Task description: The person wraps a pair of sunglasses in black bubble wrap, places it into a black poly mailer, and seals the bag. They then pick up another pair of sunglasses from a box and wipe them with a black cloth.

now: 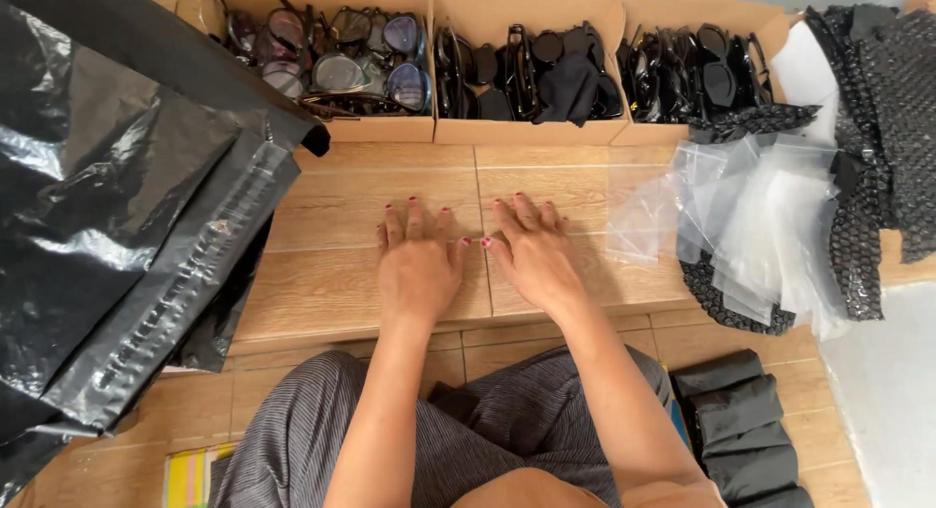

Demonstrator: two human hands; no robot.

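Both my left hand (417, 269) and right hand (533, 254) lie flat on the wooden step (331, 274), fingers spread, gripping nothing. Risk: the clear bags (751, 215) just beside my right hand could slide off if brushed.

2 hands, left hand (417, 269) beside right hand (534, 254), flat, palms down.
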